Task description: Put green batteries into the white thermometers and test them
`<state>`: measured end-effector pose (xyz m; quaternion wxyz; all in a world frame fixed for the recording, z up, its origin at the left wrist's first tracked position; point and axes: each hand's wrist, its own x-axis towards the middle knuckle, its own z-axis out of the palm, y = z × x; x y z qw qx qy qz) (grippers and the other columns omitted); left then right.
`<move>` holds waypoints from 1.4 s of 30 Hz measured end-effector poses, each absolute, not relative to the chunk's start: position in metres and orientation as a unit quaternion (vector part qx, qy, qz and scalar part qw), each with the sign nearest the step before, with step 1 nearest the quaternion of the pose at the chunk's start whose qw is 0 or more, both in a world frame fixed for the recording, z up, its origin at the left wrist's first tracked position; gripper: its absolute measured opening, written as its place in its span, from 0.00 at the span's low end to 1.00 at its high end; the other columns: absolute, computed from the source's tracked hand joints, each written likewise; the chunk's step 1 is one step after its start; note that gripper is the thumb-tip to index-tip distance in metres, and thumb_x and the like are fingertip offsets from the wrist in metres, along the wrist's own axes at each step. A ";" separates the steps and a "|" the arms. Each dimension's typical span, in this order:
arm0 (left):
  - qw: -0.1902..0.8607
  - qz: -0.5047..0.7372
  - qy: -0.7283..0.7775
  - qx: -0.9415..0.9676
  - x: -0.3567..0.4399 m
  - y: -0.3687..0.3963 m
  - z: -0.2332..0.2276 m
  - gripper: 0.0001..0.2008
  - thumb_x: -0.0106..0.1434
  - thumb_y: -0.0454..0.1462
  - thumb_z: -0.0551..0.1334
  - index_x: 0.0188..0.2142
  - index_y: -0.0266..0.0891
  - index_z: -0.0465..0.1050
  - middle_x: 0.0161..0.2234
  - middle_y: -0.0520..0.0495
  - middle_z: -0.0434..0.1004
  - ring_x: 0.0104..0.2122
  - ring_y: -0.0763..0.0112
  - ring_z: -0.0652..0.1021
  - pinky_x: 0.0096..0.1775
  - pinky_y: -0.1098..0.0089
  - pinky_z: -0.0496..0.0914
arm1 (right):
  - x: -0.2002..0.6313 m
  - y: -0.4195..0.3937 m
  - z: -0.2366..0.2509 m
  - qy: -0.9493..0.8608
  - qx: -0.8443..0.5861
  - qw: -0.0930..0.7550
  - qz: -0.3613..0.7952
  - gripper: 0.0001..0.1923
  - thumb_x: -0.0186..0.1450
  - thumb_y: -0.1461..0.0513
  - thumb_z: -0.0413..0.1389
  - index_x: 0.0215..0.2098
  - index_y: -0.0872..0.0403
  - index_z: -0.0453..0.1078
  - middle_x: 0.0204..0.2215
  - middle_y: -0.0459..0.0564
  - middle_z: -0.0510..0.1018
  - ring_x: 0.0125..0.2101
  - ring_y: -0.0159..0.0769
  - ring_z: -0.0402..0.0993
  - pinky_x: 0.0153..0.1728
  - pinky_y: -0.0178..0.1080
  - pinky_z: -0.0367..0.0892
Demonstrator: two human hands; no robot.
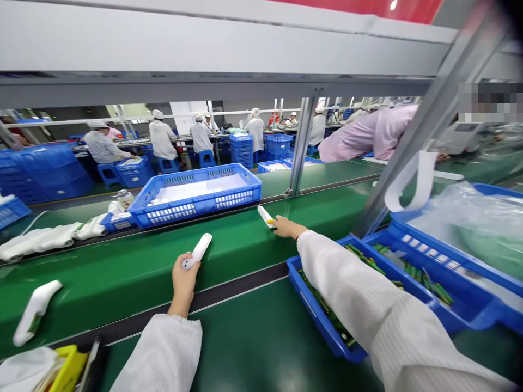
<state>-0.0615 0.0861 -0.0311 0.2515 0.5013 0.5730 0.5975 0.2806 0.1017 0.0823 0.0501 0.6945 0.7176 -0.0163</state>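
My left hand (184,279) is closed around the lower end of a slim white plastic housing (201,247), which tilts up and to the right over the green conveyor belt (134,272). Farther out, my right hand (289,227) reaches across the belt, its fingers closed at the near end of a second white plastic housing (265,214). A small yellow piece (271,221) shows at those fingertips; whether it is part of the housing I cannot tell. At the left, another bent white housing (38,310) with a green part in it lies on the belt.
Blue bins (300,310) of green parts stand under and beside my right forearm. Across the belt are a large blue crate (196,209) and a row of white housings (53,239). A metal post (300,147) rises there. A co-worker's pink sleeve (351,139) leans in at right.
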 end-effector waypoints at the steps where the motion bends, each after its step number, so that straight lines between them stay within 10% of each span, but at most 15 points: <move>1: 0.274 0.611 0.558 0.490 -0.062 0.087 -0.033 0.12 0.49 0.38 0.65 0.33 0.38 0.67 0.46 0.40 0.75 0.44 0.59 0.77 0.47 0.60 0.72 | 0.277 0.106 0.079 0.720 0.691 0.061 -0.017 0.18 0.70 0.58 0.56 0.56 0.57 0.65 0.53 0.56 0.69 0.48 0.42 0.70 0.48 0.49 0.70; 15: 0.362 0.660 0.499 0.430 -0.052 0.077 -0.017 0.21 0.42 0.44 0.67 0.36 0.36 0.71 0.37 0.46 0.73 0.34 0.67 0.74 0.41 0.64 0.71 | 0.177 -0.073 0.090 0.852 0.509 0.066 0.108 0.10 0.63 0.73 0.53 0.39 0.57 0.72 0.37 0.55 0.72 0.37 0.43 0.72 0.39 0.43 0.69; 25: 0.247 0.648 0.519 0.499 -0.035 0.025 0.004 0.24 0.49 0.50 0.61 0.43 0.40 0.69 0.45 0.44 0.72 0.44 0.57 0.72 0.50 0.57 0.64 | 0.154 -0.051 0.058 0.722 0.682 -0.033 0.112 0.19 0.69 0.60 0.53 0.54 0.65 0.66 0.58 0.72 0.61 0.52 0.55 0.66 0.45 0.52 0.68; 31: 0.277 0.592 0.524 0.545 -0.033 -0.021 -0.001 0.26 0.47 0.53 0.62 0.42 0.41 0.71 0.41 0.44 0.73 0.37 0.57 0.73 0.42 0.58 0.67 | 0.151 -0.016 0.040 0.711 0.696 -0.069 0.073 0.14 0.70 0.62 0.54 0.53 0.57 0.66 0.46 0.53 0.72 0.44 0.39 0.71 0.42 0.42 0.70; 42: 0.304 0.603 0.565 0.474 -0.049 -0.012 -0.013 0.25 0.47 0.50 0.64 0.42 0.40 0.72 0.38 0.44 0.73 0.38 0.56 0.74 0.45 0.50 0.70 | 0.168 -0.153 0.002 0.801 0.575 -0.091 0.140 0.13 0.71 0.65 0.48 0.52 0.53 0.67 0.46 0.55 0.67 0.43 0.44 0.63 0.41 0.43 0.65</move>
